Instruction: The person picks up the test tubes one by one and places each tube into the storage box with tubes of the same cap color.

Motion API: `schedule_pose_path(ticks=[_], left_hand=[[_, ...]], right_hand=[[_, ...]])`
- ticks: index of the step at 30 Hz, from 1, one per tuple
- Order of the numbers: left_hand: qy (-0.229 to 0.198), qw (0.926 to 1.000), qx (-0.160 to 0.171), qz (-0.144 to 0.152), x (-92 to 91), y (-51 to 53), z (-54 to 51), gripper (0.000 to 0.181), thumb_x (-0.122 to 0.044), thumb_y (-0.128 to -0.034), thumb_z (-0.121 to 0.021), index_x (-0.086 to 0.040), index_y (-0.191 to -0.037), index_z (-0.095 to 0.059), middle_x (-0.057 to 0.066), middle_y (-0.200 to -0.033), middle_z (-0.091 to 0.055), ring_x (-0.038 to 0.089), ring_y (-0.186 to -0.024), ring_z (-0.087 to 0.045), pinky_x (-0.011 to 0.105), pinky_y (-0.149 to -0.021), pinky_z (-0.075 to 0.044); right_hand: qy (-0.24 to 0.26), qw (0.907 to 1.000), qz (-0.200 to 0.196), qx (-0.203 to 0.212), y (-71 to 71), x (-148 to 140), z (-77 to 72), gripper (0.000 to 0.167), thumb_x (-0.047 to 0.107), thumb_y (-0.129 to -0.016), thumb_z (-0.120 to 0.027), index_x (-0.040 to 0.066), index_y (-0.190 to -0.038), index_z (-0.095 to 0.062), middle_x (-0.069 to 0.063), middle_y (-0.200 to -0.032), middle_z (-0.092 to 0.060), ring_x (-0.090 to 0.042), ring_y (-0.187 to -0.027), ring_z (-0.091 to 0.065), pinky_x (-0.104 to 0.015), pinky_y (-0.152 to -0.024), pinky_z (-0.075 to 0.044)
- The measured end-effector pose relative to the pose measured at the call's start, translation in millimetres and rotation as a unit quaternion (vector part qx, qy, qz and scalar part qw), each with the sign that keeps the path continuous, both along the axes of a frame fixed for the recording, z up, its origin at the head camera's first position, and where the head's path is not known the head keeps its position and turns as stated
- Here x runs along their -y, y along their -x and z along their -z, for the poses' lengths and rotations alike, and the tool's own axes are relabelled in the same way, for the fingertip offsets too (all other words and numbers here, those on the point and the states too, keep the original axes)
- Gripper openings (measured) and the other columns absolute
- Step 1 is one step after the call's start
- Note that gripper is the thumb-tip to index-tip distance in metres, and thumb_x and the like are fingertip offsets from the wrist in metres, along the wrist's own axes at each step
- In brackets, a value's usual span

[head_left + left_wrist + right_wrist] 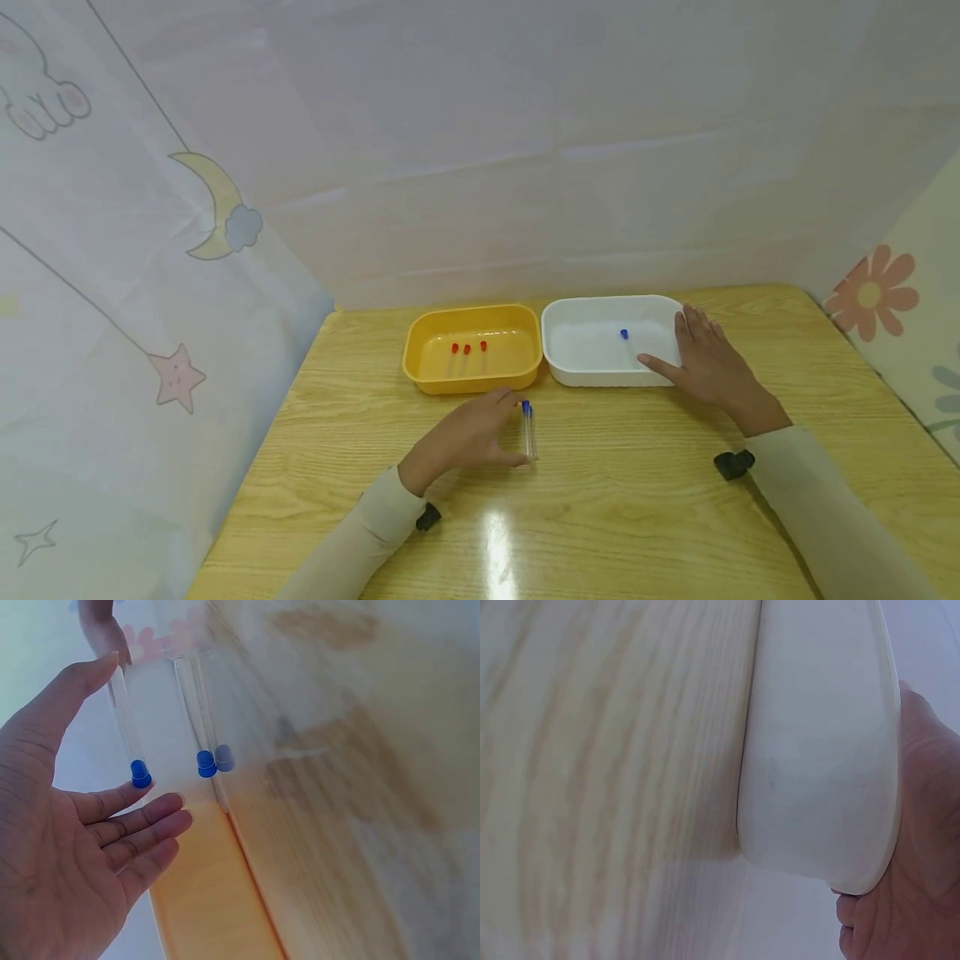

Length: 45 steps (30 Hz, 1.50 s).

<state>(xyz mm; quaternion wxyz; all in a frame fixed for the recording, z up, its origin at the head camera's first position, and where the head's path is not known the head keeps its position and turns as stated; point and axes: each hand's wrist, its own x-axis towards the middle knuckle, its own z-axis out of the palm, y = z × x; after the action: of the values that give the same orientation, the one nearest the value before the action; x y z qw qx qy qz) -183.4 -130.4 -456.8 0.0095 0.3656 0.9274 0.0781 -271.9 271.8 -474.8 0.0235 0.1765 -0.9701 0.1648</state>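
Observation:
My left hand [472, 432] pinches a clear blue-capped test tube [126, 712] lengthwise, thumb at its plain end and index finger at the cap. A second blue-capped tube [193, 709] lies close beside it on the table, its reflection showing in the wood. On the right, my right hand [712, 367] rests at the near right corner of the white tray [600, 378]. Its thumb reaches over the front rim, and the straight fingers lie along the right side. One blue-capped tube [626, 337] is inside the white tray, near the thumb.
A yellow tray [480, 387] stands left of the white one, the two nearly touching. It contains red-capped tubes [467, 354] lying side by side. Behind the wooden table [615, 492] hangs a pale sheet [465, 208], and printed sheets flank both sides.

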Motion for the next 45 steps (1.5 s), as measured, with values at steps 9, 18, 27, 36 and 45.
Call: schedule_pose_path(ticks=[9, 18, 27, 36, 45], left_hand=[[-0.026, 0.9996, 0.006, -0.003, -1.0, 0.1, -3.6, 0.09, -0.064, -0.082, -0.075, -0.008, -0.147, -0.047, 0.004, -0.134, -0.054, 0.013, -0.113, -0.056, 0.03, -0.099, -0.051], [-0.043, 0.999, 0.005, -0.007, -3.0, 1.3, -7.0, 0.089, -0.066, -0.0816, -0.075, -0.011, -0.146, -0.047, 0.003, -0.14, -0.053, 0.015, -0.123, -0.056, 0.031, -0.104, -0.049], [-0.05, 0.9987, 0.006, -0.002, -3.4, 3.7, -10.2, 0.09, -0.065, -0.082, -0.075, -0.011, -0.148, -0.046, 0.003, -0.138, -0.052, 0.014, -0.118, -0.054, 0.031, -0.102, -0.05], [-0.07, 0.9975, -0.001, 0.007, -3.8, 6.0, -15.5, 0.087, -0.061, -0.0828, -0.077, -0.009, -0.146, -0.047, 0.005, -0.135, -0.054, 0.012, -0.109, -0.054, 0.028, -0.095, -0.052], [-0.066, 0.9976, -0.02, 0.008, -7.8, 9.1, -22.5, 0.086, -0.062, -0.0833, -0.076, -0.008, -0.145, -0.048, 0.005, -0.136, -0.055, 0.016, -0.115, -0.056, 0.031, -0.1, -0.051]], right_hand=[[-0.002, 1.0, 0.002, 0.009, -1.4, 0.7, -2.3, 0.112, 0.069, -0.098, -0.046, -0.018, -0.154, -0.003, -0.035, -0.163, 0.005, -0.051, -0.151, 0.003, -0.062, -0.12, 0.004], [-0.003, 1.0, 0.002, 0.001, -1.8, 0.0, -2.4, 0.111, 0.068, -0.098, -0.047, -0.019, -0.153, -0.005, -0.037, -0.162, 0.003, -0.051, -0.151, 0.001, -0.062, -0.12, 0.003], [0.002, 1.0, -0.001, 0.003, -3.0, 0.5, -4.1, 0.111, 0.067, -0.098, -0.047, -0.019, -0.153, -0.005, -0.036, -0.163, 0.002, -0.051, -0.151, 0.001, -0.062, -0.12, 0.003], [0.001, 1.0, 0.001, 0.005, -2.1, 1.1, -4.0, 0.111, 0.069, -0.098, -0.046, -0.018, -0.154, -0.005, -0.036, -0.163, 0.002, -0.051, -0.151, 0.001, -0.062, -0.12, 0.002], [0.009, 1.0, -0.001, -0.002, -4.3, 1.6, -5.7, 0.11, 0.067, -0.098, -0.048, -0.02, -0.153, -0.007, -0.038, -0.162, 0.0, -0.052, -0.15, 0.0, -0.063, -0.12, 0.001]])
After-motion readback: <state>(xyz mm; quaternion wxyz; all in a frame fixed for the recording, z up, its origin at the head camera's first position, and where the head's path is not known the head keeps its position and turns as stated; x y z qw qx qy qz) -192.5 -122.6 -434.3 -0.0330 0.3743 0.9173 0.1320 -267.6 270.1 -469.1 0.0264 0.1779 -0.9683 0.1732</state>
